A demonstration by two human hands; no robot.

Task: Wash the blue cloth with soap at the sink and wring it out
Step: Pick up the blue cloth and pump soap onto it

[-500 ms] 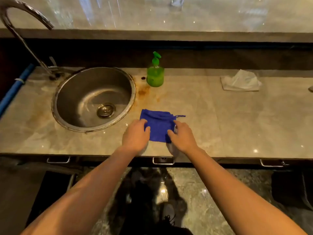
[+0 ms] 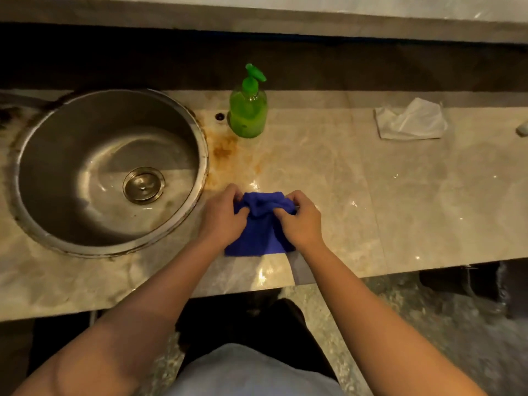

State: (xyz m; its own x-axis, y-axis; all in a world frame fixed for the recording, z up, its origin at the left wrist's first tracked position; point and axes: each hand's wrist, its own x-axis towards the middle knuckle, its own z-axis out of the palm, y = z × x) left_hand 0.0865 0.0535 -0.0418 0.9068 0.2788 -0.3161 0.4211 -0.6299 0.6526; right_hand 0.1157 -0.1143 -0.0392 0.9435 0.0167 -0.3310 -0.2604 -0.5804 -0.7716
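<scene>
The blue cloth (image 2: 258, 230) lies on the marble counter just right of the round steel sink (image 2: 200, 150). Its far edge is bunched and lifted. My left hand (image 2: 221, 217) pinches the cloth's far left corner, and my right hand (image 2: 300, 220) pinches the far right corner; both hands cover the cloth's sides. A green soap pump bottle (image 2: 248, 110) stands behind the cloth, near the sink's right rim. The sink bowl looks wet, with a metal drain plug (image 2: 143, 184) in its middle.
A crumpled white tissue (image 2: 411, 120) lies at the back right of the counter (image 2: 400, 195). A small white object (image 2: 522, 128) shows at the right edge. Rust-coloured stains mark the counter beside the sink. The counter's front edge runs just below my forearms.
Both hands have closed on the cloth's far corners and gathered its far edge, which lay flat before. The camera has tilted down and moved closer; the tap is out of view.
</scene>
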